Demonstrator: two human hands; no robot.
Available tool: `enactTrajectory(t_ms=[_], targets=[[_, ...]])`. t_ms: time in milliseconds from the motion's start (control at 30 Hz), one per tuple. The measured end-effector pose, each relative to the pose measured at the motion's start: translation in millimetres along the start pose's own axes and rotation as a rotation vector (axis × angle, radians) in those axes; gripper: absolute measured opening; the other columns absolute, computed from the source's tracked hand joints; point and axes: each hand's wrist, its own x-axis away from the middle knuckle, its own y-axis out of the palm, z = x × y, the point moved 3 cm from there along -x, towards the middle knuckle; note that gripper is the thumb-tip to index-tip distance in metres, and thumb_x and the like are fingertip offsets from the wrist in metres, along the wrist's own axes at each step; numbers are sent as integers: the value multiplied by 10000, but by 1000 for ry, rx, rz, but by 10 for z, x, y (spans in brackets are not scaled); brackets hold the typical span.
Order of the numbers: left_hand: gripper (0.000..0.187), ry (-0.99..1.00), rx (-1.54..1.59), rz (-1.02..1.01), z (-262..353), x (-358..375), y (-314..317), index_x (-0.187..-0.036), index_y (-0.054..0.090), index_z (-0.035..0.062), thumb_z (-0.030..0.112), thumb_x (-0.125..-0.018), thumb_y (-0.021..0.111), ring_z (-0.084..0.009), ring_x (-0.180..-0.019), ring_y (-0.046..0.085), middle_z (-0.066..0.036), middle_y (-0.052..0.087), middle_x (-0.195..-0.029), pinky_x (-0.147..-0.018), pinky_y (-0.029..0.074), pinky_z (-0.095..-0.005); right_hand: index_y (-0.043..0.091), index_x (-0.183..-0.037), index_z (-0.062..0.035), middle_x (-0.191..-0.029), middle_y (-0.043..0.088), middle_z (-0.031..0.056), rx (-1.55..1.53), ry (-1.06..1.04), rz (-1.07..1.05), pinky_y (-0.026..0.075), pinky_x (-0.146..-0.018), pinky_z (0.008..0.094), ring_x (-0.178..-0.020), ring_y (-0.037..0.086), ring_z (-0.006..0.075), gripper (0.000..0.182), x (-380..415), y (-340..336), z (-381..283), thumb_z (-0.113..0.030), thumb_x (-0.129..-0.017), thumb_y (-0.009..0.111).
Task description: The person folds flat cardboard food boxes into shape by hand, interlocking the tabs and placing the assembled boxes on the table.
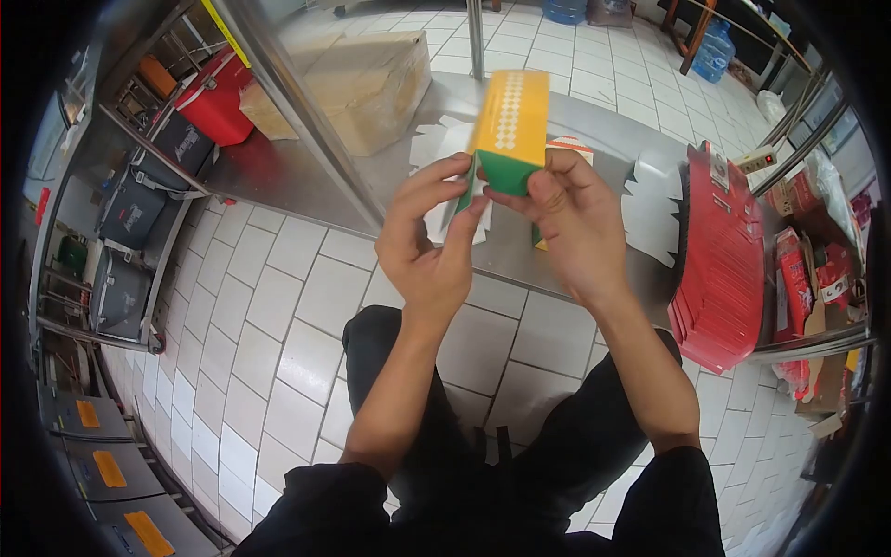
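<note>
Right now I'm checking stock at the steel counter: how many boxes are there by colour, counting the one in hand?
Yellow-and-green carton, held by left hand and right hand: 1
Brown cardboard box: 1
Red cooler box: 1
Total: 3

**Count at the steel table**

Two hands of mine up: left hand (pixel 429 243), right hand (pixel 568 223). One yellow-and-green carton (pixel 510 130) between them. One brown cardboard box (pixel 367 85) on the table. One red stack of flat cartons (pixel 719 269), number of pieces unreadable. Two blue water jugs (pixel 713 51) on the floor beyond. Three orange-labelled bins (pixel 109 469) at lower left
</note>
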Motion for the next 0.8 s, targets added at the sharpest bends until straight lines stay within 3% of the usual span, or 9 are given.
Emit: enactTrajectory(t_ms=[67,133,233,300,467,567,667,733,800], targets=[[185,-73,54,-11,-24,49,-31,-951,577,19,51,-845,726,-223,-1022,630,-186,656,-1125,-908,490,-332,598,-1033,-5,-991,650,53,503,-128,-18,481,-779,254,-879,615,126,177,26,-78,-3,-153,-946,639],[175,-391,352,60,-150,125,-53,-941,559,31,96,-880,709,-223,-1085,606,-188,621,-1202,-909,479,-325,604,-1002,3,-969,647,43,534,-179,-27,476,-776,249,-867,603,115,170,26,-39,3,-143,-932,655],[174,-546,613,77,-148,138,38,-899,562,45,145,-896,705,-214,-1135,560,-164,564,-1279,-914,457,-311,613,-955,10,-932,640,23,619,-284,-60,471,-774,245,-855,585,96,160,7,-63,38,-129,-911,679],[178,-497,566,26,-127,154,77,-880,566,50,156,-893,709,-217,-1161,534,-151,538,-1296,-924,447,-307,616,-939,11,-917,635,13,674,-334,-89,472,-774,245,-855,579,87,156,6,-71,34,-124,-904,687],[190,-410,439,-60,-97,124,65,-829,582,57,175,-881,722,-237,-1219,485,-112,513,-1284,-954,430,-313,626,-927,-2,-932,641,17,525,-90,-9,484,-800,253,-900,603,103,124,40,-51,-17,-84,-878,706],[199,-383,430,-98,-102,103,53,-836,592,43,191,-885,715,-241,-1232,481,-115,515,-1281,-956,448,-334,627,-949,-9,-950,649,22,445,-170,-110,493,-796,249,-910,607,96,143,13,-21,0,-69,-860,722],[190,-282,306,-169,35,19,75,-856,611,28,175,-866,731,-227,-1208,497,-119,515,-1282,-951,467,-349,629,-983,-8,-972,654,27,351,-89,-57,499,-782,245,-901,610,90,172,13,47,-77,-49,-848,728],[169,-116,58,-414,93,-14,74,-928,640,25,121,-838,747,-201,-1183,512,-117,517,-1260,-960,473,-352,634,-994,-7,-971,657,30,333,-83,-107,503,-770,248,-888,610,93,162,-42,-199,-27,-52,-861,715],[191,-179,153,-331,23,60,82,-974,651,31,92,-824,751,-193,-1151,526,-102,525,-1225,-957,474,-352,639,-1005,-6,-970,659,33,316,-76,-163,506,-757,251,-876,610,96,154,-46,-255,2,-55,-874,703]])
